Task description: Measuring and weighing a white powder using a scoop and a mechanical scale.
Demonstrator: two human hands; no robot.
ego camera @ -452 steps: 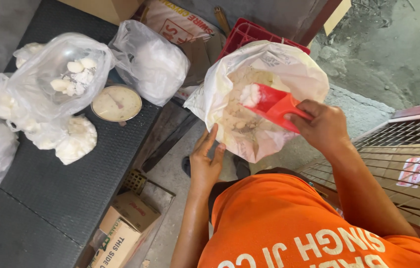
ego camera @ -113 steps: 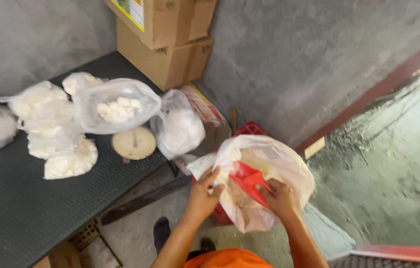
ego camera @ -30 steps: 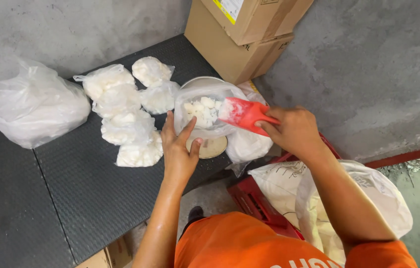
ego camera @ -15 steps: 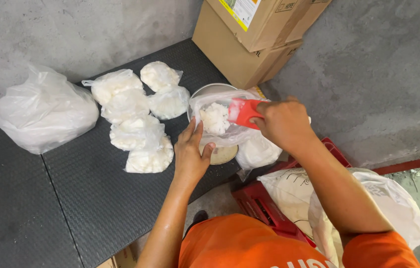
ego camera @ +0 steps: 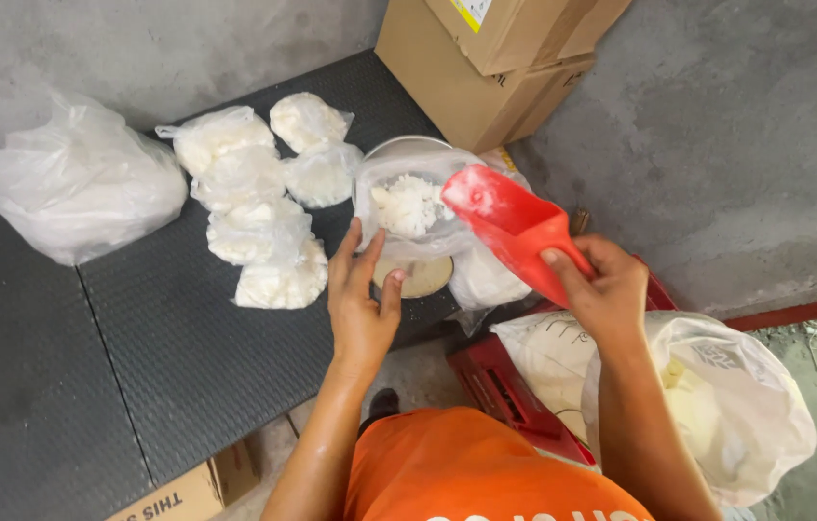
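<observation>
Head view shows the left hand [ego camera: 362,311] pinching the rim of a thin, limp clear bag [ego camera: 407,205] of white granules on the tabletop [ego camera: 187,357], the right hand [ego camera: 604,294] fingers clasping a stiff, light red scoop [ego camera: 510,224] by its handle.

Red scoop [ego camera: 510,224], clear bag [ego camera: 407,203] of white lumps, dark grey ribbed mat [ego camera: 90,367], orange shirt [ego camera: 486,473], brown boxes [ego camera: 486,68].
</observation>
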